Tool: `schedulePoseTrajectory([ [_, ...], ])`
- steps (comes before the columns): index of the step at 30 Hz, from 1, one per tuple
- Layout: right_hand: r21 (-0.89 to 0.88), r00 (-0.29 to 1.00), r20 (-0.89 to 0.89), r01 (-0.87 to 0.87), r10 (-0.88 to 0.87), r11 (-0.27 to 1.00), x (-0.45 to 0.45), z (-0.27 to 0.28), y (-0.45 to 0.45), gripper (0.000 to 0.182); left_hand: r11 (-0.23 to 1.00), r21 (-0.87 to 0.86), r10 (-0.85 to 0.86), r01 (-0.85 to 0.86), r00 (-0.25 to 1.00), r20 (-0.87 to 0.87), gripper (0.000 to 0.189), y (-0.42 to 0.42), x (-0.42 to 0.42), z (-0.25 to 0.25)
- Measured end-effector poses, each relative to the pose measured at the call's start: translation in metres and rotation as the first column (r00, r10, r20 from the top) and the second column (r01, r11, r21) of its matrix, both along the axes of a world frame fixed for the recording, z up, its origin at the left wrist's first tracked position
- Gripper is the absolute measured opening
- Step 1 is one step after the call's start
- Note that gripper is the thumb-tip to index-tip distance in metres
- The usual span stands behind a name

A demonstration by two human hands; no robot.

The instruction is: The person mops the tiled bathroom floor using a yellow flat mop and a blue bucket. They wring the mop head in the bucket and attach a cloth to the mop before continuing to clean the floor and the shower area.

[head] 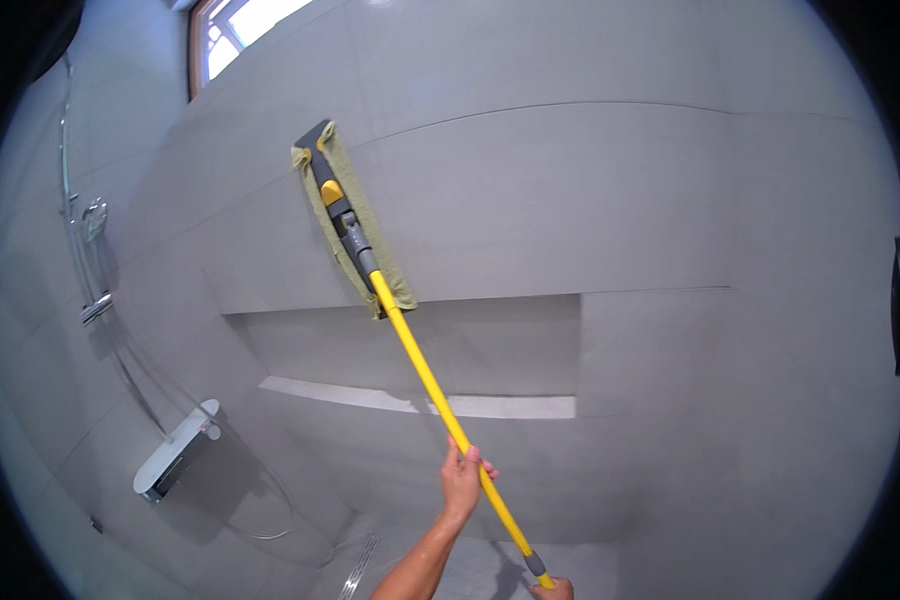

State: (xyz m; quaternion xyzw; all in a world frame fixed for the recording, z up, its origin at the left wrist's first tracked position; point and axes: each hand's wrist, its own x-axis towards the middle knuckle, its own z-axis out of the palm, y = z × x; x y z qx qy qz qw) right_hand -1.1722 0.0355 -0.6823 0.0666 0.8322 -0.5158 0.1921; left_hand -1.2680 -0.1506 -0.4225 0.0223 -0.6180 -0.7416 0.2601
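A flat mop with a yellow pole (417, 352) slants up and left across the view. Its grey head carries an olive-green cloth pad (371, 223) and lies against the grey tiled wall (510, 202), its lower end overlapping the top edge of a recessed niche (510, 337). Partway down the pole, my left hand (465, 480) wraps around it. Lower, at the bottom edge of the view, my right hand (555, 589) grips the pole just below a grey collar (534, 562); part of that hand is cut off.
On the left wall are a shower mixer with a shelf top (176, 450), a chrome riser rail (65, 150), a hand shower (95, 217) and a looping hose (277, 536). A linear drain grate (360, 566) lies in the floor. A window (247, 34) is at upper left.
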Motion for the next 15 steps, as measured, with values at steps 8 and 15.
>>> schedulePoseTrajectory([
  [8, 0.000, 0.927, -0.204, 0.320, -0.313, 0.947, 0.081, -0.084, 0.128, 0.033, 0.907, -0.142, -0.388, 0.395, 0.918, 0.076, 0.058, 0.188, 0.016, -0.035],
  [15, -0.054, 0.875, 0.051, 0.484, -0.482, 0.873, 0.114, -0.089, 0.163, 0.028, 0.700, -0.378, -0.538, 0.606, 0.796, 0.278, 0.058, 0.289, 0.016, -0.050],
])
